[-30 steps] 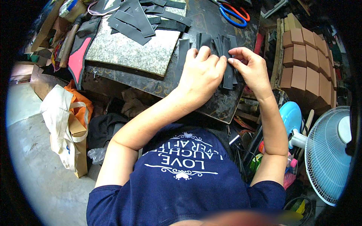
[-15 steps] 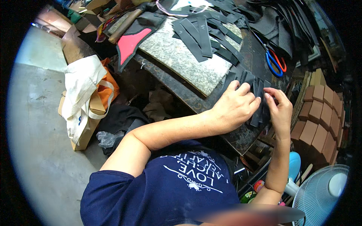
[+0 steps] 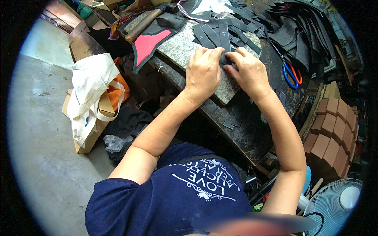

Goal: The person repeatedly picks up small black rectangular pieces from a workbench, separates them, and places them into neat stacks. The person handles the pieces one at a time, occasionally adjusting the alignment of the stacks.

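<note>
Both hands meet over the near part of a speckled stone slab. My left hand is closed, its thumb and fingers pinching the left side of a black strip. On the strip's other side, my right hand pinches it with thumb and bent fingers. The fingers partly cover this strip, and its full length is hard to make out. Just beyond the fingertips, a loose pile of flat black strips lies on the slab, some with pale marks. A few small dark pieces rest near the table's front edge.
Scissors with blue and red handles lie right of the slab, by stacked dark grey sheets. Left are a pink-and-black piece and a wooden-handled tool. Brown blocks and a fan stand right.
Both hands have moved away from me and to the left, from the dark strips at the table's near right side to the slab. The view has shifted slightly.
</note>
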`<act>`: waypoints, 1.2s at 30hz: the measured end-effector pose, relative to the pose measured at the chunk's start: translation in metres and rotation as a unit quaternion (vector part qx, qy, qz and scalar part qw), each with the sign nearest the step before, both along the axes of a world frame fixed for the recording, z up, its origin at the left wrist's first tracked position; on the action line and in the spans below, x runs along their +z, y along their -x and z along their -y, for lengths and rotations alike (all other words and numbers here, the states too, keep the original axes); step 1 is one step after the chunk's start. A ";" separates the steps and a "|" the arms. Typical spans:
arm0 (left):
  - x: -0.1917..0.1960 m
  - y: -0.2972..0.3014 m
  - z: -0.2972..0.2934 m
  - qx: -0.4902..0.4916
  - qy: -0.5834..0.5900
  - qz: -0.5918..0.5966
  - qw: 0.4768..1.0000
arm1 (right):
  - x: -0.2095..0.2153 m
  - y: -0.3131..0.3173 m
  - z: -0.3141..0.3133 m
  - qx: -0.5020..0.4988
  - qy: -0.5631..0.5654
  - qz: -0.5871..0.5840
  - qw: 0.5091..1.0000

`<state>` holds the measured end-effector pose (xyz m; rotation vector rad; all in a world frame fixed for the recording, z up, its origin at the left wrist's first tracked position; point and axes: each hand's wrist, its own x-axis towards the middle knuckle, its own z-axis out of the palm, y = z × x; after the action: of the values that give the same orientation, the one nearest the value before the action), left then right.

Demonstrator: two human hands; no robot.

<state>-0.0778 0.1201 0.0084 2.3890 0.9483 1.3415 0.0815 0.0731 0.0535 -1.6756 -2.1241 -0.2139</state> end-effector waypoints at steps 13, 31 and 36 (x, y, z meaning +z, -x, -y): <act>0.014 -0.010 0.008 -0.111 -0.061 0.069 0.990 | 0.079 -0.041 0.073 0.009 0.084 -0.409 0.909; 0.013 -0.116 0.036 -0.339 -0.224 -0.180 0.896 | 0.027 -0.038 0.209 -0.108 0.065 0.032 0.992; 0.017 -0.111 0.041 -0.343 -0.203 -0.176 0.900 | 0.033 -0.035 0.206 -0.098 0.117 0.049 0.987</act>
<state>0.0337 0.0794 0.0256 2.9137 -0.1843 0.9003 0.1168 -0.1332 0.0862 -2.0526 -2.1216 -0.1084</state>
